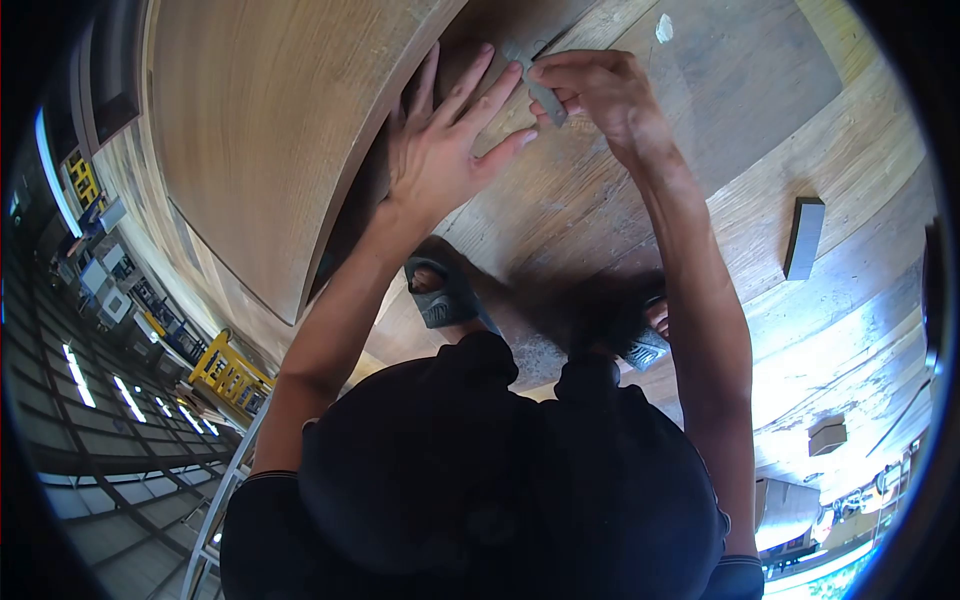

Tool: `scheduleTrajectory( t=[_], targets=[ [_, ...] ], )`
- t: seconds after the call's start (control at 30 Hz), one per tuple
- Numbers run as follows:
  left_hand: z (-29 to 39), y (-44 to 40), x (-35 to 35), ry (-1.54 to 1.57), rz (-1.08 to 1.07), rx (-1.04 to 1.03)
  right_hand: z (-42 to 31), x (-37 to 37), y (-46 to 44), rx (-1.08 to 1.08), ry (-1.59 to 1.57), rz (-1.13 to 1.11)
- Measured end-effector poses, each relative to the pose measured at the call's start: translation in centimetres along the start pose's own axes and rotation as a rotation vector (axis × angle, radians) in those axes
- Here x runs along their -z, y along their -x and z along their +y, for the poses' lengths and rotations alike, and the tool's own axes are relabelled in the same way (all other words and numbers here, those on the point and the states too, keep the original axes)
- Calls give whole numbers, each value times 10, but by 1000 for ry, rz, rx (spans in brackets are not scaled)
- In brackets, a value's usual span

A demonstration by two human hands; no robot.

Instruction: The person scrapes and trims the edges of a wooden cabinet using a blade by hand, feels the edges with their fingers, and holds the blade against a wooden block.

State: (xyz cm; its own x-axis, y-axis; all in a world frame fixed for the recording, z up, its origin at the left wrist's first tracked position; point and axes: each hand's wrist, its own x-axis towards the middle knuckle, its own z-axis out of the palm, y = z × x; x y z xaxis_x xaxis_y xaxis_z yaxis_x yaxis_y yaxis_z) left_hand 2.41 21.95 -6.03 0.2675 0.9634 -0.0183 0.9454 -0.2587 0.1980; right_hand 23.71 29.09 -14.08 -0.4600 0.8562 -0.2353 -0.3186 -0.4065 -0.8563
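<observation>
My left hand (440, 155) is open, with its fingers spread and the palm down. It lies beside the dark edge of a large wood-grain panel (260, 120), its fingertips close to my right hand. My right hand (605, 95) pinches a thin grey flat strip (546, 100) between thumb and fingers. The strip is tilted, with one end pointing toward me. Its exact kind does not show, and my fingers cover part of it. Whether its far end touches the surface below, I cannot tell.
My feet in dark sandals (440, 295) stand on the worn wooden surface (590, 210). A grey rectangular block (803, 240) lies to the right, with a small brown box (827, 436) farther back. A white patch (664, 28) marks the grey area. A yellow rack (228, 370) stands left.
</observation>
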Motion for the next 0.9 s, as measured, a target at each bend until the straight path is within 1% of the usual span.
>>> scheduleTrajectory(
  t=[0.03, 0.1, 0.13, 0.2, 0.23, 0.3, 0.33, 0.4, 0.43, 0.5, 0.53, 0.6, 0.7, 0.83, 0.9],
  targets=[
    [-1, 1, 0, -3, -1, -7, 0, -2, 0, 59, -39, -29],
    [-2, 5, -1, -18, -14, 1, 0, -6, 1, -101, 60, -5],
    [-3, 5, -1, -19, -20, 0, 0, -6, 2, -105, 54, -3],
    [-3, 2, -4, -4, 8, -16, 1, -5, 0, -218, 68, 30],
    [-3, 2, -4, -2, 8, -14, 3, -2, 0, -220, 70, 29],
    [-3, 2, -3, -21, -15, 0, 9, 4, 1, 8, -100, -75],
    [-3, 2, -3, -22, -12, 4, 12, 4, 1, 7, -99, -80],
    [-4, 0, -5, -17, -9, 2, 15, 1, -1, 49, -88, -12],
    [-6, 1, -7, -19, -8, 3, 12, 0, -1, 50, -89, -14],
    [-10, 2, -11, -54, 0, -24, 7, 1, -3, -56, -48, -8],
    [-9, 2, -11, -53, 0, -24, 7, 2, -2, -56, -47, -8],
    [-9, 2, -10, -54, -12, -13, 6, 0, -3, 27, 100, -6],
    [-8, -1, -11, -80, -7, -24, 0, 0, -2, -24, 58, 7],
    [-6, -4, -10, -65, -3, -28, 1, 3, -6, 27, 43, -17],
    [-3, -5, -8, -15, 8, -10, 1, 2, -7, -72, 91, 22]
  ],
)
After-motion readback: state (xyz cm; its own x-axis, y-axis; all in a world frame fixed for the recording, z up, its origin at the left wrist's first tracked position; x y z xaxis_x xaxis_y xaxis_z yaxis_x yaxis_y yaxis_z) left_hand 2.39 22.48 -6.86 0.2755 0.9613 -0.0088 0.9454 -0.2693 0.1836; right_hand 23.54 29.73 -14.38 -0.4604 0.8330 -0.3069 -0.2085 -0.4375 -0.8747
